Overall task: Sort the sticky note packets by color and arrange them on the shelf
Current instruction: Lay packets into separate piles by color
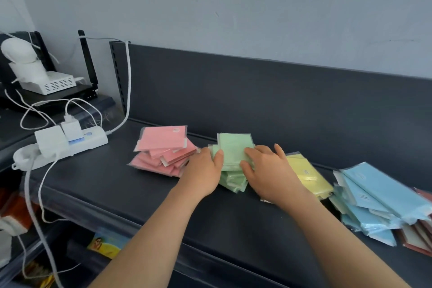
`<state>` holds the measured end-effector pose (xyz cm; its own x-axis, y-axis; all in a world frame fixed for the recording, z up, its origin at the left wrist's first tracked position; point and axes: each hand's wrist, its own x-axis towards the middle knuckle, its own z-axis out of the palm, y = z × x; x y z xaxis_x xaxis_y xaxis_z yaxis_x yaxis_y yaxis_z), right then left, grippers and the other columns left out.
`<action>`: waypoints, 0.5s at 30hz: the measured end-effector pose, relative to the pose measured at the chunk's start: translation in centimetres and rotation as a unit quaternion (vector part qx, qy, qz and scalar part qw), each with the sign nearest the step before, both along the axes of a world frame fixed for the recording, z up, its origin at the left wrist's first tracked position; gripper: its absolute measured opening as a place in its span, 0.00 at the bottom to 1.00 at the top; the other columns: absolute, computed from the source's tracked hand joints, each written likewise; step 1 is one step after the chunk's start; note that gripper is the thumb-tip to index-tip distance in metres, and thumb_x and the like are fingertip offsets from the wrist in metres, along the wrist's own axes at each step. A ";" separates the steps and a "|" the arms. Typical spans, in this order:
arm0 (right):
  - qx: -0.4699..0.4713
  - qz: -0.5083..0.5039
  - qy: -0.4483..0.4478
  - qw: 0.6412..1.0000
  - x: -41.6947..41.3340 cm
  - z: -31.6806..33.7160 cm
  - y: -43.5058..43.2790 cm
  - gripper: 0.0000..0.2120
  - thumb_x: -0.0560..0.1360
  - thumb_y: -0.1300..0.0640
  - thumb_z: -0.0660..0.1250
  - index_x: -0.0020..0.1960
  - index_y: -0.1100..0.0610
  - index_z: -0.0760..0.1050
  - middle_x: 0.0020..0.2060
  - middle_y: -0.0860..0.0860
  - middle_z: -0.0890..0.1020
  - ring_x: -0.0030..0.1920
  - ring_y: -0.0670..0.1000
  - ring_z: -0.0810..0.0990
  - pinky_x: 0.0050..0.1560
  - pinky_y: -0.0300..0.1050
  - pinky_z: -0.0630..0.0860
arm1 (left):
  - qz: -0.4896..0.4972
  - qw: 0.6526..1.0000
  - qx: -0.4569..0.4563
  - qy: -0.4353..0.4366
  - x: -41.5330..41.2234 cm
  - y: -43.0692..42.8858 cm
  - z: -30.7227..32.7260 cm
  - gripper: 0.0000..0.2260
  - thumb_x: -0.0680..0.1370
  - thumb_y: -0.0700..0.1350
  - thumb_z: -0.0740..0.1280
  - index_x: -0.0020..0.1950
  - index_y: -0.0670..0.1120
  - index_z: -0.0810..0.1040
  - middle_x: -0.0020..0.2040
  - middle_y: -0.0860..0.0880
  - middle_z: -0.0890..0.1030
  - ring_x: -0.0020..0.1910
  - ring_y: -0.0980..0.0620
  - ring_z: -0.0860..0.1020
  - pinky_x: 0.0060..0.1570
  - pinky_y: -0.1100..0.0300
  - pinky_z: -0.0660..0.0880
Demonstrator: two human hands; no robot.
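A dark grey shelf runs across in front of me with sticky note packets in loose piles by colour along it. My left hand and right hand both grasp the green pile, which sits mid-shelf close to the back edge. The left hand clasps its left side with the thumb laid on top. The right hand covers its right side, fingers spread over the top packet and thumb curled in at the near edge.

The pink pile lies just left of my left hand, untidy, its top packet askew. The yellow pile lies just right of the green one, partly under my right wrist. The blue pile is fanned out towards the shelf's right end near the front edge, with dark red packets poking out beneath it. At the left end rests a white power strip trailing white cables.
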<state>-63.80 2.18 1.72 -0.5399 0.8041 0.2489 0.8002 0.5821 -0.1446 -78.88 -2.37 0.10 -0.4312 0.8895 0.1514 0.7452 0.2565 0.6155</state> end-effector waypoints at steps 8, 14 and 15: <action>0.049 -0.031 0.089 0.994 -2.4 2.3 -1.8 0.14 0.79 0.54 0.60 0.60 0.59 0.77 0.60 0.52 0.77 0.61 0.55 0.74 0.61 0.46 0.70 | -0.041 0.995 0.071 0.063 -4.7 -2.1 1.9 0.15 0.82 0.52 0.56 0.47 0.43 0.75 0.42 0.48 0.79 0.42 0.48 0.76 0.43 0.52 0.73; 0.034 0.013 0.167 0.985 -9.2 2.2 -4.2 0.14 0.79 0.56 0.62 0.62 0.59 0.76 0.59 0.52 0.80 0.60 0.54 0.76 0.58 0.44 0.70 | 0.016 0.970 0.230 0.073 -11.8 -5.0 2.9 0.07 0.79 0.45 0.62 0.46 0.47 0.80 0.40 0.51 0.80 0.38 0.50 0.77 0.38 0.56 0.73; 0.022 0.017 0.178 0.984 -10.4 2.0 -4.4 0.13 0.79 0.56 0.62 0.61 0.60 0.76 0.57 0.53 0.80 0.59 0.54 0.76 0.56 0.44 0.70 | 0.032 0.971 0.222 0.081 -13.1 -4.9 2.7 0.07 0.79 0.45 0.63 0.52 0.47 0.80 0.46 0.49 0.81 0.44 0.48 0.77 0.43 0.55 0.73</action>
